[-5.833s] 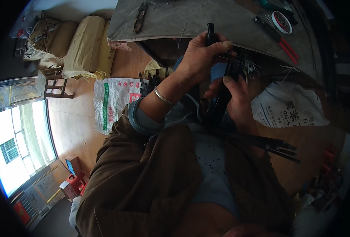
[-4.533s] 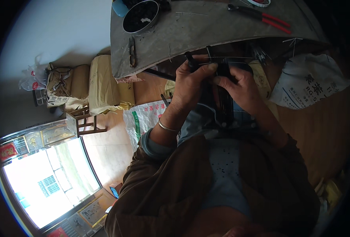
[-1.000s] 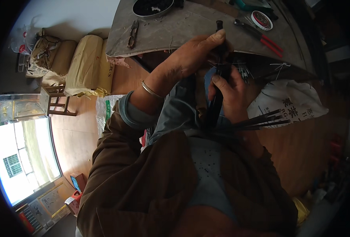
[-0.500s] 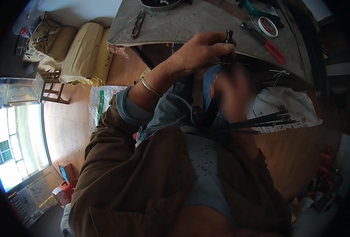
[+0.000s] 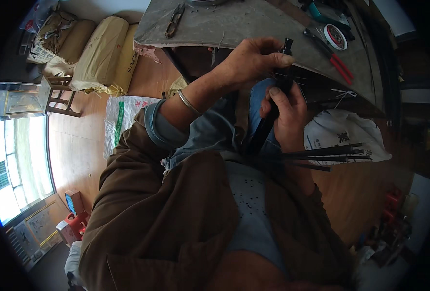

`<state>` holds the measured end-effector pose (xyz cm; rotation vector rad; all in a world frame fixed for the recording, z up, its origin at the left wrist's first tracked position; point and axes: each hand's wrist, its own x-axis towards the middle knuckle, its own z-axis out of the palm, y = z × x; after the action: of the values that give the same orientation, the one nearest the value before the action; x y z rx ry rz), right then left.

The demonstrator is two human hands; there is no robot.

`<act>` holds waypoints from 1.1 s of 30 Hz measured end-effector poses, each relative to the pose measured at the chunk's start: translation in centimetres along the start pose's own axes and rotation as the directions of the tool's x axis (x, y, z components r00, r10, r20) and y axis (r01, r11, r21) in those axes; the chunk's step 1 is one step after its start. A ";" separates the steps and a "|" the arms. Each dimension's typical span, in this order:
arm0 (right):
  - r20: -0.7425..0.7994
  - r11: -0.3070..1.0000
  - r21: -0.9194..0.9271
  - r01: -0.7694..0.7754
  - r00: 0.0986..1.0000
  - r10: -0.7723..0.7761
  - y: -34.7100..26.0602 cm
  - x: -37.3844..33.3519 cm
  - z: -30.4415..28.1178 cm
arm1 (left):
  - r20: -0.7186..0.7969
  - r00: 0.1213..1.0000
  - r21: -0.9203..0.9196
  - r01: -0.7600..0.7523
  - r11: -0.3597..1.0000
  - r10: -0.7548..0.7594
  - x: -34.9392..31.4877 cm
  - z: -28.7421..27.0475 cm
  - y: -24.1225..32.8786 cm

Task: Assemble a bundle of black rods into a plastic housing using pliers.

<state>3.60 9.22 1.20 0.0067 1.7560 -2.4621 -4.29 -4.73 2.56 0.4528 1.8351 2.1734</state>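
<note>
A long black rod slants up from my lap, narrowing to a knobbed black tip below the table's edge. My right hand is closed round its upper part, thumb lying along the front. At the knobbed end my left hand, with a metal bangle on its wrist, pinches between thumb and fingers. Fine wire-like strands stick out sideways near the two hands; what they belong to cannot be made out. Several thinner black rods lie across my lap, pointing right.
The grey table bears pliers with red handles, a round tin of small bits and a rusty cutter-like tool. A white sack lies at right. Wrapped bales and a wooden stool stand at left.
My right hand, blurred before, is now sharp, gripping the rod just under the left hand. The left hand keeps its pinch at the top. The whole view has shifted slightly.
</note>
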 end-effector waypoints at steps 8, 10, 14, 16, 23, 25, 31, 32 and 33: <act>0.040 0.997 0.067 -0.048 0.998 0.045 0.0 0.2 -0.5 | 0.110 0.989 -0.302 0.128 0.945 -0.099 -0.4 -0.3 0.0; 0.091 0.988 0.134 -0.071 0.994 0.059 0.2 0.3 -0.7 | 0.123 0.987 -0.358 0.141 0.923 -0.103 -0.6 -0.2 0.0; 0.108 0.983 0.165 -0.084 0.992 0.067 0.2 0.5 -1.0 | 0.077 0.986 -0.470 0.168 0.866 -0.149 -0.9 0.4 0.1; 0.062 0.988 0.141 -0.067 0.996 0.059 0.4 0.5 -0.9 | 0.037 0.987 -0.400 0.158 0.903 -0.157 -1.3 0.4 0.5; 0.070 0.997 0.069 -0.027 0.997 0.022 0.4 0.5 -1.0 | 0.039 0.999 0.087 0.017 0.996 -0.020 -3.2 -0.1 0.0; 0.068 0.964 -0.214 0.159 0.987 -0.147 0.8 0.7 -1.6 | 0.041 0.999 0.084 0.030 0.996 -0.034 -3.4 0.2 0.3; 0.219 0.956 -0.293 0.021 0.975 0.046 -1.7 1.4 -3.5 | 0.020 0.998 -0.006 0.064 0.998 -0.064 -3.9 0.9 0.5; 0.204 0.959 -0.281 0.020 0.978 0.039 -1.7 1.5 -3.7 | 0.013 0.998 -0.043 0.065 0.997 -0.065 -3.9 1.1 0.5; 0.217 0.971 -0.235 -0.038 0.972 0.091 -1.6 1.6 -4.0 | 0.005 0.998 -0.079 0.067 0.995 -0.067 -3.9 1.2 0.5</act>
<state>1.59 13.35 1.32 -0.2248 1.8916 -2.1051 -0.19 -5.23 2.95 0.3720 1.7306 2.1903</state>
